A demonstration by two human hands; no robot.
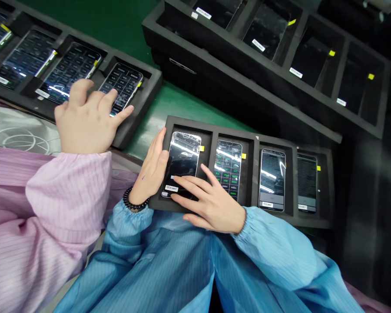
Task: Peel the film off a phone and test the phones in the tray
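Note:
A black foam tray [256, 174] lies in front of me with several smartphones in its compartments. My left hand [152, 167], with a beaded bracelet on the wrist, rests along the tray's left edge. Its fingers are stretched out, and the thumb lies near the leftmost smartphone [183, 163]. Over the lower part of that phone my right hand [215, 204] is spread open, fingertips at its dark screen. A second smartphone [228, 167] shows a grid with green text, partly hidden by my right hand. Two more phones, a third [272, 178] and a fourth [307, 180], show lines of text above a grey band.
To the left, a co-worker's hand [87, 119] in a pink sleeve hovers over another phone tray [127, 130]. Stacked black trays [215, 61] with more phones rise beyond mine. A white cable [19, 139] lies coiled at the left. The table surface [169, 102] is green.

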